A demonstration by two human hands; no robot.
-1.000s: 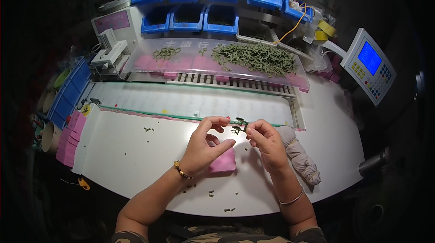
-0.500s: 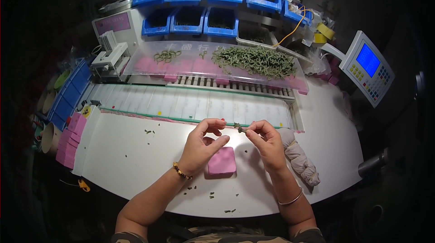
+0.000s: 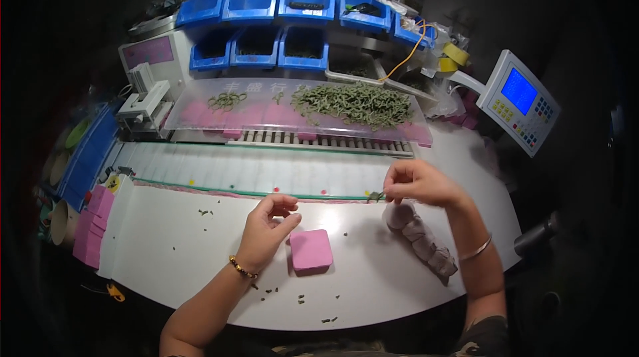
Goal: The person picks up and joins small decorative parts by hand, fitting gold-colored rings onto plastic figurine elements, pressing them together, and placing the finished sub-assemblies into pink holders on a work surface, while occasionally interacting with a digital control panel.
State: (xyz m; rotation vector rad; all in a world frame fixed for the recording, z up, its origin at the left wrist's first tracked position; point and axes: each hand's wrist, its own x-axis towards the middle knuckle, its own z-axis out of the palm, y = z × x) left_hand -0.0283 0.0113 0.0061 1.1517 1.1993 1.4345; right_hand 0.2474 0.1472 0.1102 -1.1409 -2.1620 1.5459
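My right hand point(image 3: 421, 182) is raised over the front edge of the compartment row, thumb and fingers pinched on a small curled green dried stem point(image 3: 376, 196). Nothing is in my left hand point(image 3: 267, 229), whose thumb and fingers are curved and apart. It hovers just left of a pink rounded-square block point(image 3: 311, 249) on the white table. Beneath my right wrist lies a rolled, knotted greyish cloth point(image 3: 423, 244). A large pile of similar green curls point(image 3: 353, 104) rests on the clear sheet point(image 3: 259, 117) beyond, with a few looser ones at its left.
A row of white compartments point(image 3: 266, 167) with coloured dots runs across the table. Blue bins point(image 3: 249, 4) stand at the back. A keypad screen point(image 3: 519, 103) is on the right. Pink blocks point(image 3: 93, 224) are stacked at left. Green crumbs point(image 3: 301, 300) lie near the front edge.
My right hand has moved away from the left, rightward and up, carrying the curled green stem. The view has shifted slightly. The compartments' coloured dots have moved left relative to the table.
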